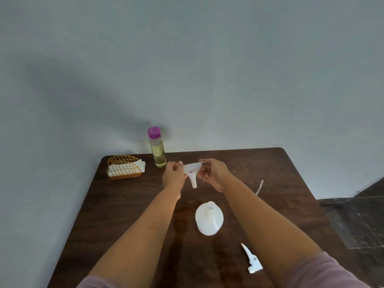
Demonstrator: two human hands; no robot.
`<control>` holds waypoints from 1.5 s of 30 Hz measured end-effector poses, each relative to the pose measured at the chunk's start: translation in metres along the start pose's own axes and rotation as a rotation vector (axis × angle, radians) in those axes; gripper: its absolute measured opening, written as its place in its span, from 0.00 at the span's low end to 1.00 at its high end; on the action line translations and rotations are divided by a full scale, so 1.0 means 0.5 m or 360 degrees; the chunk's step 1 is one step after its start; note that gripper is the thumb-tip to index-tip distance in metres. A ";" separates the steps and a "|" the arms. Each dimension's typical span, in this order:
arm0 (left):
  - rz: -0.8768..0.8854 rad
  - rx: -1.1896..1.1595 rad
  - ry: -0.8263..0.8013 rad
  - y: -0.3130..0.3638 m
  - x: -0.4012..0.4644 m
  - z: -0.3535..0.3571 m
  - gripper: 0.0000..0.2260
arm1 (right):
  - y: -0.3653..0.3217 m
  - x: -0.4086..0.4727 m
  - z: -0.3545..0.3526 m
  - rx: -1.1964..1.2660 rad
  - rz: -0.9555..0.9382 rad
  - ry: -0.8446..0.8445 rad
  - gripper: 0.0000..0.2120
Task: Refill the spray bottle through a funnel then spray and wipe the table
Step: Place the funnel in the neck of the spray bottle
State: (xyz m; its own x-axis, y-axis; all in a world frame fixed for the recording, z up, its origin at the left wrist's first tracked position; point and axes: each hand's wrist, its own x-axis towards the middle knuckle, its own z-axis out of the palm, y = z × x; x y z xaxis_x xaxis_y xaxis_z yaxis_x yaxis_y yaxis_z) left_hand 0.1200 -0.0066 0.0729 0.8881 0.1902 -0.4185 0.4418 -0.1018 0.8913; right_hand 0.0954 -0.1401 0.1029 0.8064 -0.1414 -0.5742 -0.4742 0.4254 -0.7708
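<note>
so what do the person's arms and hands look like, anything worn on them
Both forearms are bare from wrist to above the elbow. Short mauve-pink sleeves show at the bottom of the view, on the left arm and on the right arm. The left hand and right hand are ungloved, with no ring, watch or bracelet that can be seen.

You see a gold wire napkin holder (pixel 124 167) at the far-left corner, with white napkins (pixel 133 168) tucked inside it. Behind everything you face a plain grey wall (pixel 207 69). To your right lies dark tiled floor (pixel 357 221).
</note>
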 end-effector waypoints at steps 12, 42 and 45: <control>0.0198 -0.0195 -0.0209 0.019 -0.226 -0.020 0.14 | 0.006 -0.165 -0.084 -0.0402 -0.0525 0.0008 0.18; 0.0002 -0.0264 -0.0424 -0.034 -0.298 -0.008 0.10 | 0.074 -0.190 -0.134 -0.0664 -0.0527 0.0151 0.10; -0.0030 -0.0186 -0.0410 -0.040 -0.292 -0.007 0.08 | 0.085 -0.185 -0.134 -0.0746 -0.0456 0.0142 0.09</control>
State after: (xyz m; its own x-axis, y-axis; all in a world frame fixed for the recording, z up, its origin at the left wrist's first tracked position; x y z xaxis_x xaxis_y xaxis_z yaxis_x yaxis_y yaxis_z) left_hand -0.0190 -0.0291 0.1170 0.8893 -0.0650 -0.4527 0.4545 0.0154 0.8906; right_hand -0.0230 -0.1687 0.1046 0.9029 -0.2765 -0.3292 -0.3633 -0.0812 -0.9281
